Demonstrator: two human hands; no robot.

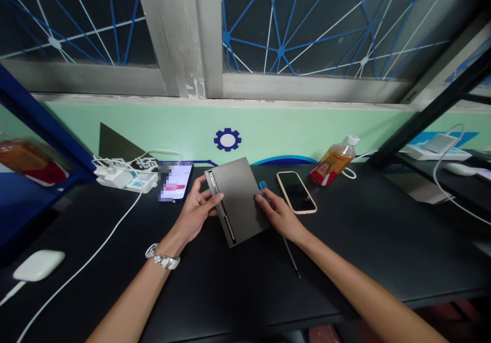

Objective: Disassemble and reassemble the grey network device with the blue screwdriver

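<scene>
A flat grey metal case is held tilted above the black desk, its broad plain face toward me. Along its left edge runs a long narrow slot with some light parts inside; what they are is too small to tell. My left hand grips this slotted edge, thumb on the face and fingers behind. At the opposite edge, my right hand pinches the case with its thumb on the face. A screwdriver with a blue handle passes beneath my right hand; whether the fingers also hold it is hidden.
Behind the case lie a lit phone and, to the right, a dark-screened phone. A drink bottle leans by the wall. White power strips and a cable occupy the left, with a white earbud case nearer me.
</scene>
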